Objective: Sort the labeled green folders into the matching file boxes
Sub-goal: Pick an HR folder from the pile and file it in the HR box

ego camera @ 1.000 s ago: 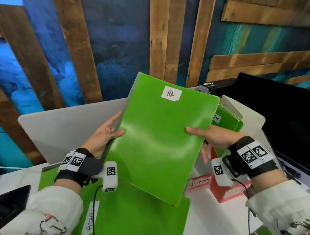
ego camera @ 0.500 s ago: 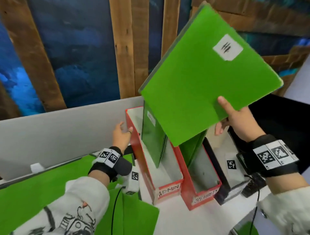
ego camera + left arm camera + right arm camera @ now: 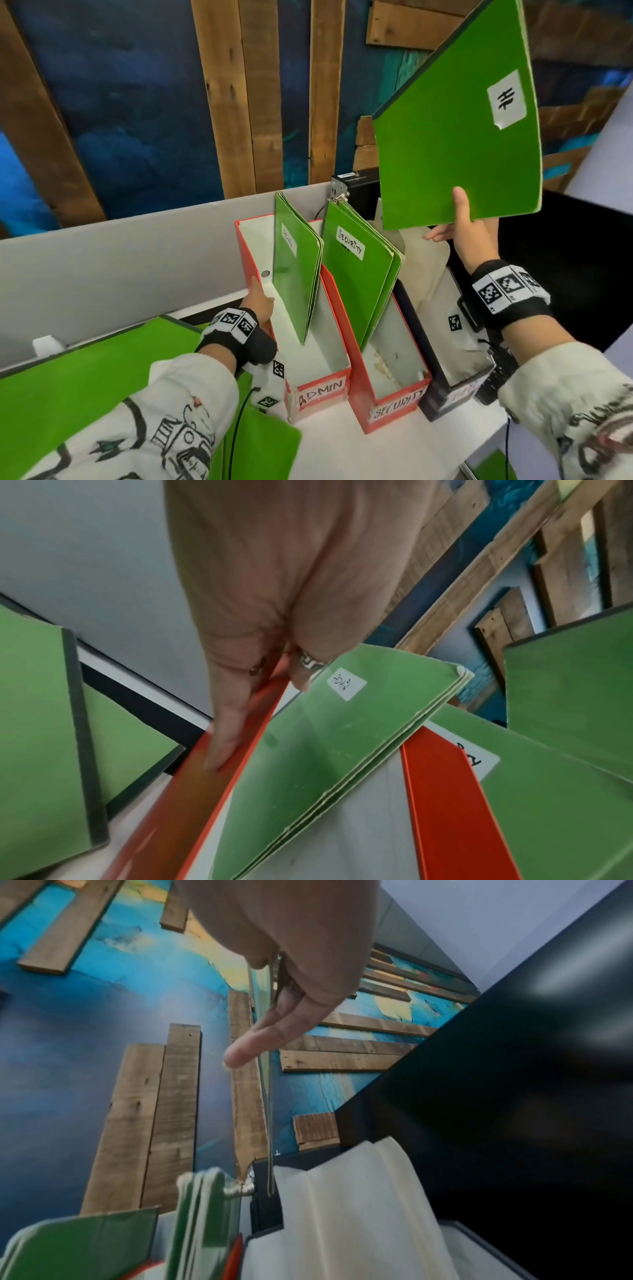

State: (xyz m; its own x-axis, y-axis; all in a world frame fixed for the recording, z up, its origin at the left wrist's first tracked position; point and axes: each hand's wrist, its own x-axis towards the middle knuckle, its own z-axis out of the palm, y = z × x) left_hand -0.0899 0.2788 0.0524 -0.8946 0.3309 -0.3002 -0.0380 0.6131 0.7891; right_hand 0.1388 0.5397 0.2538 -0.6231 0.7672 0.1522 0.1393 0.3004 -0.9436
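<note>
The right hand [image 3: 469, 236] is holding a green folder [image 3: 455, 137] up in the air, its grip pinching the folder's lower edge with the thumb on the front face and the fingers [image 3: 274, 1031] behind. The folder is looking light and thin, a flexible card cover that is probably bowing a little when held by one edge, so taking it near the middle of the bottom edge, as here, is likely keeping it from flopping; the smooth face could slip under a loose pinch. From the grip the folder is fanning up toward 12 o'clock, its white label [image 3: 507, 99] sitting near the top right corner and reading something like HR. It is hanging above the dark box [image 3: 445, 401] at the right end of the row, clear of it. The left hand [image 3: 260, 301] is steadying the red box [image 3: 322, 394] marked ADMIN, its grip closing over the box's left wall [image 3: 240, 750], thumb inside and fingers outside. Next to it, at 3 o'clock, the SECURITY box [image 3: 397, 407] is holding its own folders on the tabletop [image 3: 394, 455].
</note>
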